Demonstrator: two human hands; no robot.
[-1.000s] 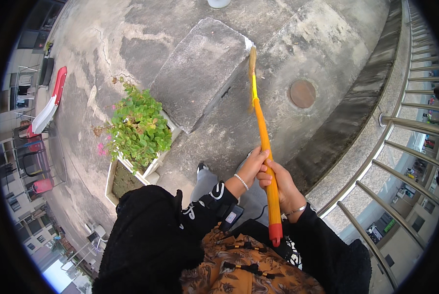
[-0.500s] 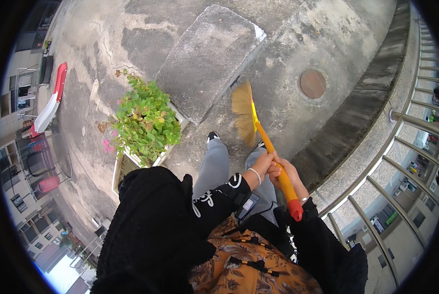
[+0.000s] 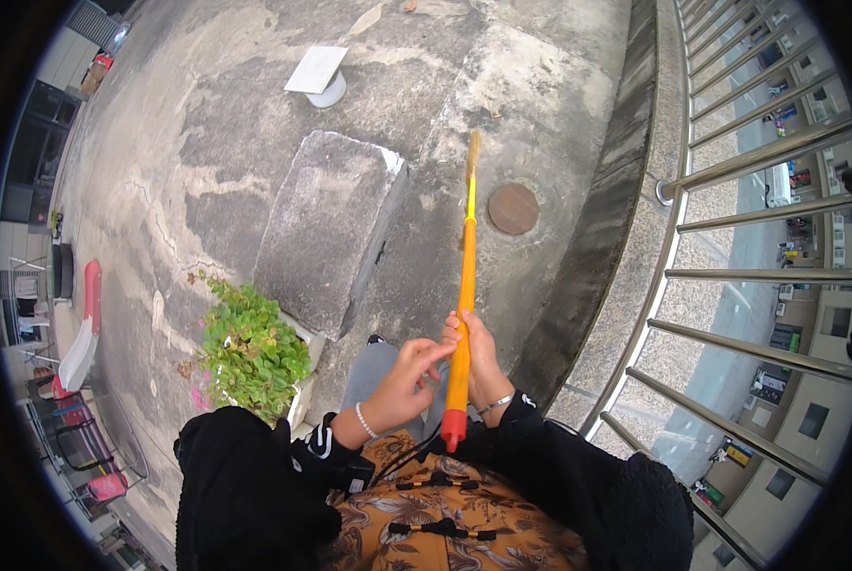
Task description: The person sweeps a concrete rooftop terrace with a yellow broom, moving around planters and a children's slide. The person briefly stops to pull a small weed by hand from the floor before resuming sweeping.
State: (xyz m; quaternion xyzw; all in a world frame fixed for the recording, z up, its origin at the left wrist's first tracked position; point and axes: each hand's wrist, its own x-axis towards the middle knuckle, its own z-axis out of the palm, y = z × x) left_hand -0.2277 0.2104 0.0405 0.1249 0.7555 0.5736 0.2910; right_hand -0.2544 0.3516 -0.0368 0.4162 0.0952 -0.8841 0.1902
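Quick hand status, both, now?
Left hand: open, fingers partly curled beside the broom handle; contact can't be told.
Right hand: closed, holding the broom handle.

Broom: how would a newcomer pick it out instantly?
Start at the big grey concrete block. Right of it, the broom reaches up the picture from the right hand, left of the round brown disc. Unlike block or disc, it has an orange handle and red end cap.
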